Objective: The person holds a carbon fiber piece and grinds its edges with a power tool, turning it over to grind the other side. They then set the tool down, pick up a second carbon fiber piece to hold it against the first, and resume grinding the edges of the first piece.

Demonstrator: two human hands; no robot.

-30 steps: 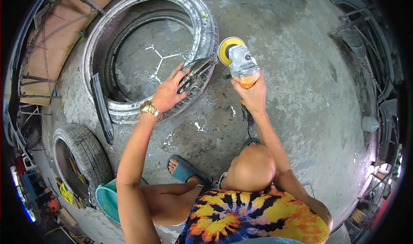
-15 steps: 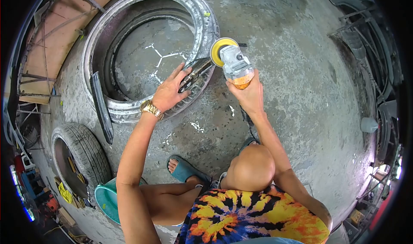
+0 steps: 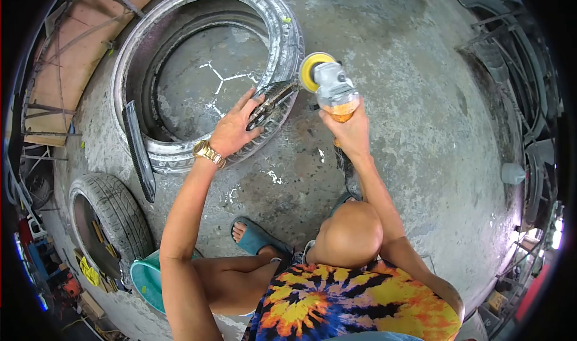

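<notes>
My right hand (image 3: 350,129) is wrapped round the orange and grey body of an angle grinder (image 3: 334,85), whose yellow disc points up and left. Just left of the disc, a dark carbon-patterned piece (image 3: 271,103) lies on the side of a large tyre (image 3: 281,46). My left hand (image 3: 235,128), with a gold watch at the wrist, presses on that piece with its fingers spread around it. A second long dark strip (image 3: 138,152) leans against the tyre's left edge.
A smaller tyre (image 3: 114,215) stands at the lower left beside a teal basin (image 3: 148,281). Dark car parts on racks (image 3: 511,58) line the right side. A white container (image 3: 512,173) sits near them. My sandalled foot (image 3: 255,237) is on the concrete floor.
The grinder in my right hand has shifted slightly right, and its disc has turned a little away from the dark piece. My left hand keeps its hold, and the whole view has drifted slightly.
</notes>
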